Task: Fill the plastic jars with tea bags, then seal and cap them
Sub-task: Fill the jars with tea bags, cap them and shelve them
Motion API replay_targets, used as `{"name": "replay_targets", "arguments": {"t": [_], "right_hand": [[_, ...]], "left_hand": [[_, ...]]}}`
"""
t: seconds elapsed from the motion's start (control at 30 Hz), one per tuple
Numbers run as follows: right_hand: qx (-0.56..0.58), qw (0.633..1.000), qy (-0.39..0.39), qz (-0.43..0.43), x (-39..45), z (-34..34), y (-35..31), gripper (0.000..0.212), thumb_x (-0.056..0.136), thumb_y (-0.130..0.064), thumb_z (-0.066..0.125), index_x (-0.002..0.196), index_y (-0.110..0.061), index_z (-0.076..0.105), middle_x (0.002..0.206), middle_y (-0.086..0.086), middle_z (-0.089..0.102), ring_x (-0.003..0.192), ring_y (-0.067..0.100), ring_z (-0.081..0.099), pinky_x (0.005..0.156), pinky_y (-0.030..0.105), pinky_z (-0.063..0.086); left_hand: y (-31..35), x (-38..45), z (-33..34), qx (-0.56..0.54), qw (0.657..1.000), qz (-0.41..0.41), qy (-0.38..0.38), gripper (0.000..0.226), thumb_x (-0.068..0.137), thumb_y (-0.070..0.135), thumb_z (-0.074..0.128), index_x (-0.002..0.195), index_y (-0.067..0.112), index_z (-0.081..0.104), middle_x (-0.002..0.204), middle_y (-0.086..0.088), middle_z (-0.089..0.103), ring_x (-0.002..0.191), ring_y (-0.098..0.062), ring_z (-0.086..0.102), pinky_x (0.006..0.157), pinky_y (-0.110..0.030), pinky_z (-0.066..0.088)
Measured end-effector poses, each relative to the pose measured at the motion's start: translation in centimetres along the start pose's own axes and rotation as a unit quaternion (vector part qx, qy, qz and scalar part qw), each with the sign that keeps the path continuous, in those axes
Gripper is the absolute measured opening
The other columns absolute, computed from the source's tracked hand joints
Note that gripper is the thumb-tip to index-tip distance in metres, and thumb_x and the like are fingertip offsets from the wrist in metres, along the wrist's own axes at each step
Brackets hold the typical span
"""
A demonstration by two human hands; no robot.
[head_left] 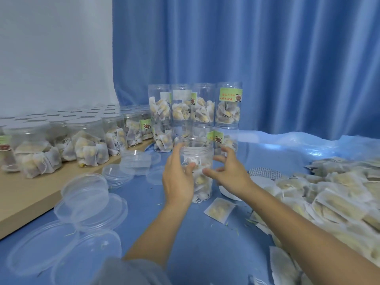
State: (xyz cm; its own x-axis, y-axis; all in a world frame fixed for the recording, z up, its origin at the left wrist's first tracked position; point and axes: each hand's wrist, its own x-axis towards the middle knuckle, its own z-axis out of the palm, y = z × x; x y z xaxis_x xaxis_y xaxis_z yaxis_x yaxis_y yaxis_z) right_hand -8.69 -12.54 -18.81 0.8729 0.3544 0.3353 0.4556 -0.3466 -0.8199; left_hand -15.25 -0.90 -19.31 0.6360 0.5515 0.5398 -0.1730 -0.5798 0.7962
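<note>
Both forearms reach forward from the bottom edge, bare, meeting around an uncapped jar [197, 171] that stands upright on the blue surface [185, 233]. The left hand [178, 177] is palm-in against the jar's left side, fingers spread and nearly straight, thumb across the front of the clear wall. The right hand [228, 171] is at the jar's right side with fingers loosely bent, thumb pointing at the wall; whether its fingertips touch the jar is hard to make out through motion blur. Neither hand is curled tight around it.

The jar is partly filled with tea bags; its lower left is hidden behind the left hand. Behind it stands a two-high stack of filled jars [194, 116], the lower row partly hidden by the front jar and the hands. More capped jars [82, 138] sit on a wooden board [24, 206] at left, cut off by the frame edge. Clear lids [90, 202] lie scattered left of the hands. One loose bag [219, 209] lies just right of the jar; a heap of bags [329, 202] runs off the right edge. White seal discs [261, 179] lie between jar and heap, partly hidden by the right wrist.
</note>
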Motion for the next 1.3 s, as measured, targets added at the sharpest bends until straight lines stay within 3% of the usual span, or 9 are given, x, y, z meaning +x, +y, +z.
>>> {"name": "replay_targets", "arguments": {"t": [0.17, 0.3, 0.47, 0.63, 0.8, 0.93, 1.07, 1.17, 1.3], "right_hand": [[-0.303, 0.936, -0.168, 0.055, -1.9, -1.4, 2.6, 0.043, 0.08, -0.042, 0.066, 0.115, -0.018, 0.06, 0.11, -0.001, 0.061, 0.101, 0.016, 0.056, 0.084, 0.025, 0.044], [-0.3, 0.934, -0.186, 0.043, -2.7, -1.3, 3.4, 0.027, 0.08, -0.032, 0.068, 0.104, -0.024, 0.06, 0.092, -0.007, 0.053, 0.09, 0.013, 0.053, 0.077, 0.024, 0.042], [-0.087, 0.993, 0.045, -0.071, -1.6, -1.8, 0.9, 0.028, 0.07, -0.016, 0.079, 0.083, -0.029, 0.058, 0.074, -0.017, 0.056, 0.06, -0.003, 0.051, 0.063, 0.007, 0.038], [0.061, 0.944, 0.25, -0.204, 1.5, -1.8, -4.5, 0.026, 0.076, -0.012, 0.074, 0.079, -0.031, 0.057, 0.074, -0.015, 0.059, 0.064, -0.004, 0.052, 0.064, 0.006, 0.042], [-0.194, 0.962, 0.064, -0.181, 4.1, -0.5, -4.3, 0.019, 0.092, -0.031, 0.056, 0.099, -0.024, 0.072, 0.106, -0.009, 0.07, 0.103, 0.013, 0.059, 0.087, 0.024, 0.039], [-0.093, 0.967, 0.164, -0.172, 3.5, -1.0, -1.2, 0.022, 0.094, -0.023, 0.054, 0.111, -0.018, 0.066, 0.109, -0.003, 0.067, 0.1, 0.015, 0.057, 0.08, 0.014, 0.034], [-0.184, 0.977, 0.103, -0.027, 3.6, -2.2, 3.1, 0.043, 0.09, -0.018, 0.057, 0.13, -0.008, 0.046, 0.129, 0.01, 0.052, 0.118, 0.026, 0.049, 0.092, 0.027, 0.036], [-0.313, 0.948, -0.009, 0.049, 3.2, -2.3, 5.4, 0.048, 0.09, -0.031, 0.054, 0.132, -0.008, 0.046, 0.136, 0.012, 0.048, 0.125, 0.029, 0.043, 0.1, 0.035, 0.037], [-0.48, 0.872, -0.086, 0.038, 2.8, -1.7, 7.0, 0.051, 0.089, -0.053, 0.041, 0.113, -0.011, 0.057, 0.121, 0.009, 0.058, 0.115, 0.028, 0.049, 0.092, 0.036, 0.039]], "left_hand": [[-1.7, -2.1, 1.4, 0.009, 0.991, -0.126, 0.033, 0.066, 0.087, 0.033, 0.063, 0.138, 0.006, 0.031, 0.132, -0.017, 0.044, 0.119, -0.03, 0.048, 0.094, -0.034, 0.04], [-3.1, -2.7, 1.6, 0.025, 0.99, -0.14, -0.007, 0.05, 0.087, 0.041, 0.06, 0.12, 0.006, 0.047, 0.122, -0.013, 0.048, 0.111, -0.026, 0.047, 0.088, -0.03, 0.038], [-3.9, -2.9, 1.2, 0.007, 0.995, -0.1, -0.022, 0.045, 0.082, 0.029, 0.07, 0.118, 0.013, 0.049, 0.105, -0.007, 0.05, 0.08, -0.01, 0.053, 0.067, -0.013, 0.033], [-4.8, -2.7, 1.6, -0.022, 0.991, -0.117, -0.056, 0.038, 0.088, 0.028, 0.062, 0.119, 0.02, 0.042, 0.074, 0.001, 0.057, 0.069, -0.013, 0.06, 0.054, -0.013, 0.036], [-5.3, -3.0, 1.4, -0.023, 0.99, -0.105, -0.096, 0.045, 0.091, 0.016, 0.053, 0.132, 0.027, 0.038, 0.078, -0.001, 0.065, 0.076, -0.017, 0.064, 0.06, -0.016, 0.041], [-4.9, -2.5, 1.8, -0.055, 0.979, -0.139, -0.136, 0.057, 0.088, 0.003, 0.049, 0.136, 0.033, 0.039, 0.084, 0.007, 0.065, 0.085, -0.023, 0.067, 0.077, -0.031, 0.053], [-4.0, -0.9, 3.2, -0.059, 0.967, -0.18, -0.171, 0.064, 0.086, 0.001, 0.045, 0.14, 0.034, 0.035, 0.093, -0.001, 0.067, 0.099, -0.033, 0.063, 0.09, -0.044, 0.051], [-3.7, 0.2, 4.3, -0.031, 0.965, -0.19, -0.18, 0.058, 0.088, 0.006, 0.043, 0.139, 0.034, 0.035, 0.11, -0.009, 0.065, 0.102, -0.033, 0.062, 0.091, -0.042, 0.05], [-4.4, 1.3, 4.7, 0.038, 0.977, -0.166, -0.129, 0.051, 0.087, 0.002, 0.041, 0.13, 0.029, 0.048, 0.089, -0.007, 0.06, 0.081, -0.029, 0.058, 0.073, -0.031, 0.047]]}}
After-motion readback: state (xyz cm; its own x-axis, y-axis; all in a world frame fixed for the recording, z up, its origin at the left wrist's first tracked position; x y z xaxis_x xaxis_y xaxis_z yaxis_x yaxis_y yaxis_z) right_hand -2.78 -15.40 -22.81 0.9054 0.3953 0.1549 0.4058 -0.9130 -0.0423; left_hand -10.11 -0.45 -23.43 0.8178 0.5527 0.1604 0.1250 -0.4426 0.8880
